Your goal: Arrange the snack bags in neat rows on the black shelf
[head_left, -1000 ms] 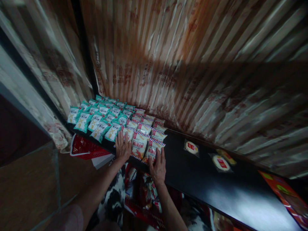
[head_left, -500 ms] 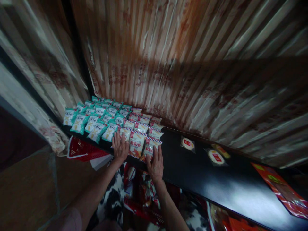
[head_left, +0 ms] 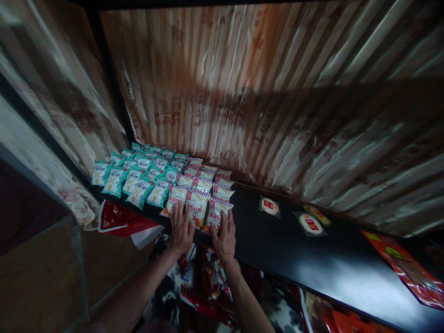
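My left hand (head_left: 182,231) lies with fingers stretched out over the lower edges of two front snack bags, the left bag (head_left: 176,198) and the middle bag (head_left: 197,206). These are white with red print and striped edges. Against the right front bag (head_left: 215,212) rests my right hand (head_left: 224,236), fingers extended and apart. More striped bags (head_left: 203,184) stand in rows behind. To their left, several teal-and-white snack bags (head_left: 138,190) are arranged in rows on the black shelf (head_left: 249,240).
Two round-centred clear packets (head_left: 269,206) and a yellow packet (head_left: 317,215) lie on the shelf to the right, then a long red package (head_left: 402,268). Below the shelf are a red basket (head_left: 121,219) and another basket (head_left: 204,305) of packages. Corrugated sheeting (head_left: 222,92) backs the shelf.
My left hand has moved right and slightly down, from the left front striped bag to between it and the middle one. The right hand stays on the right bag.
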### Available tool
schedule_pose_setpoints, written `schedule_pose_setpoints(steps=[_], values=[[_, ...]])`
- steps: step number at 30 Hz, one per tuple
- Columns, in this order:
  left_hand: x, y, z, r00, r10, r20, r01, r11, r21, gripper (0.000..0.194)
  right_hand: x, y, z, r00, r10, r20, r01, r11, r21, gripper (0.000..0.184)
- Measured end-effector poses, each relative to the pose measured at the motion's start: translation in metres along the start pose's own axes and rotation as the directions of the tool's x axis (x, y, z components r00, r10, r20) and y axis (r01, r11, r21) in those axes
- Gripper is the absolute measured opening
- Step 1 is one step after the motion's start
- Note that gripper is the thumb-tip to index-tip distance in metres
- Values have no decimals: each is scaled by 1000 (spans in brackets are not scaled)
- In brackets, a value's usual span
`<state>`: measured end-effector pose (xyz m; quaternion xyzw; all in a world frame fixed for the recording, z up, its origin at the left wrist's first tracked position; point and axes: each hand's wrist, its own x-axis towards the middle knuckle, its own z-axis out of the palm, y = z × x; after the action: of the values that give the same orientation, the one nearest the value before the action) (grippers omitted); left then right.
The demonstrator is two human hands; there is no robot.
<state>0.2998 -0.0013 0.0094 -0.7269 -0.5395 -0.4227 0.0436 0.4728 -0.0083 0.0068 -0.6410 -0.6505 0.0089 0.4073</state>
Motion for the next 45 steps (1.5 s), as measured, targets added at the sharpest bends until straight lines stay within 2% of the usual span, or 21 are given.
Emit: schedule_pose_setpoints(steps=[4, 12, 20, 26, 33, 39, 45], values=[[-12, 16, 3, 992, 108, 72, -107, 994, -16, 57, 0, 1, 1, 1000, -2, -24, 2, 1000, 0, 58], [-19, 25, 10, 970, 213, 117, -217, 976, 25, 53, -1, 4, 2, 1000, 5, 16, -5, 1000, -20, 59], [-20, 28, 11, 965, 229, 127, -240, 968, 80, 53, -2, 6, 2, 999, 5, -32, -3, 999, 54, 69], [-21, 28, 13, 961, 236, 147, -252, 963, 98, 51, -3, 6, -1, 997, 69, -41, -64, 991, 115, 68], [-28, 31, 13, 965, 210, 160, -220, 974, 48, 53, -18, 6, -9, 988, 117, -97, -103, 984, 147, 63], [-33, 38, 7, 957, 225, 181, -227, 974, -12, 54, -23, 8, -11, 970, 207, -129, -175, 959, 225, 61], [-45, 45, 0, 943, 239, 231, -233, 971, -56, 56, -30, 5, -21, 941, 317, -122, -252, 891, 377, 62]])
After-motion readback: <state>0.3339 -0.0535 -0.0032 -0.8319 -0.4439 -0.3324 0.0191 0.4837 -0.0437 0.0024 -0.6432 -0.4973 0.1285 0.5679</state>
